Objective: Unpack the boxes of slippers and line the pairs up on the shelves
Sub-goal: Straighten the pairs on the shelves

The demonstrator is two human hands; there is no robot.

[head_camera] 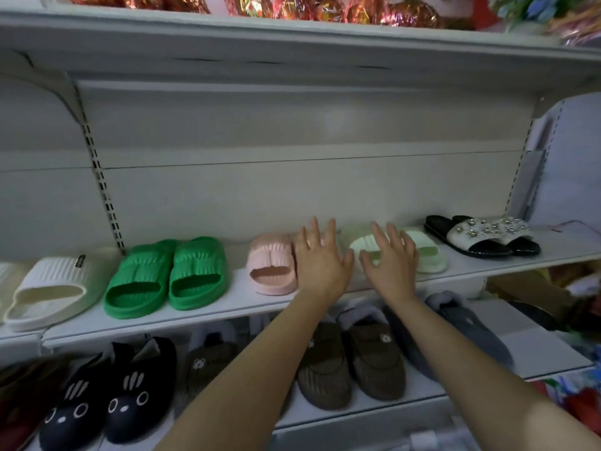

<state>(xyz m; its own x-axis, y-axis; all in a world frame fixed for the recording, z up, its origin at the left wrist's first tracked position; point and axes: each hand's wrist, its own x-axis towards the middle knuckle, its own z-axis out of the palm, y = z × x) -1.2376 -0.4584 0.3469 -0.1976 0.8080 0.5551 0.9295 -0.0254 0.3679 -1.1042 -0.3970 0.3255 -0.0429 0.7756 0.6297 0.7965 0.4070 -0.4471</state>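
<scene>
White shelf [325, 305]: cream, green, pink slides [271, 266], pale green slides [426, 255], jewelled sandals. Left hand [320, 258] and right hand [392, 258] above the row, fingers spread, holding nothing.

Bare forearms, no sleeves; hands [354, 265] ungloved, no rings.

Slipper pairs [196, 273] stand side by side on the middle shelf [487, 266], above another slipper-lined shelf [406, 403].
</scene>
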